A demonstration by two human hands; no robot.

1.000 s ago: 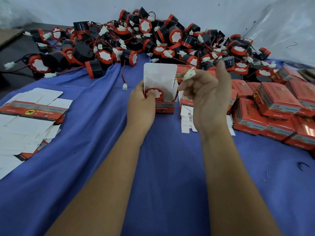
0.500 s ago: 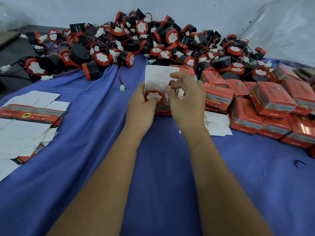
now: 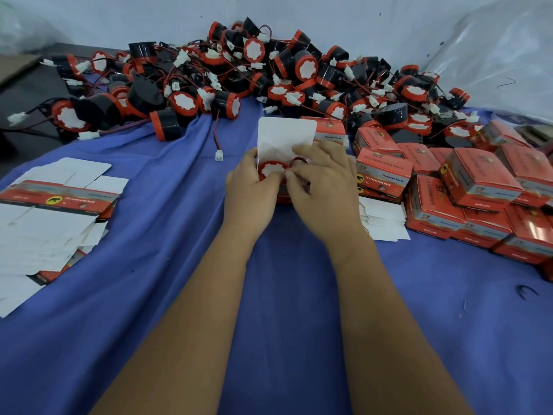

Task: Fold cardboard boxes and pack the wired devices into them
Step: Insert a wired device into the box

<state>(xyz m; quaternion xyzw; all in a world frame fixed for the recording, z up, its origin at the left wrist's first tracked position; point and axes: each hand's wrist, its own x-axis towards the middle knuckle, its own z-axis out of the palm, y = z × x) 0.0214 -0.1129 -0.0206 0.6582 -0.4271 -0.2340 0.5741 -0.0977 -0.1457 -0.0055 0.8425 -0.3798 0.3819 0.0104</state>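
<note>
The box [image 3: 282,196] sits mid-cloth between my hands, its white lid flap [image 3: 285,136] standing up and open. A device [image 3: 273,170] sits in its mouth, red-rimmed white face up. My left hand [image 3: 250,190] curls round the box's left side with the thumb at the device's rim. My right hand [image 3: 321,178] lies over the right side, fingers bent down into the opening — pushing the red wire [image 3: 298,160] in, as I judge it; a loop of it shows above my fingers. Whether the connector is already inside I can't tell.

Progress: packed boxes [image 3: 478,187] are stacked to the right, some a layer high, so a fair batch is done. Still, the pile of devices [image 3: 254,73] at the back is large, and flat blanks [image 3: 51,211] wait on the left, with a few more flats [image 3: 383,220] beside the stack. Much is left. For this box, the lid still needs closing.

A second ago my right hand was raised off the box, pinching the white connector in the air. Half a second ago it had come down to the opening. Now it is lower and pressed in, with the connector out of sight — the box and left hand have hardly moved.
</note>
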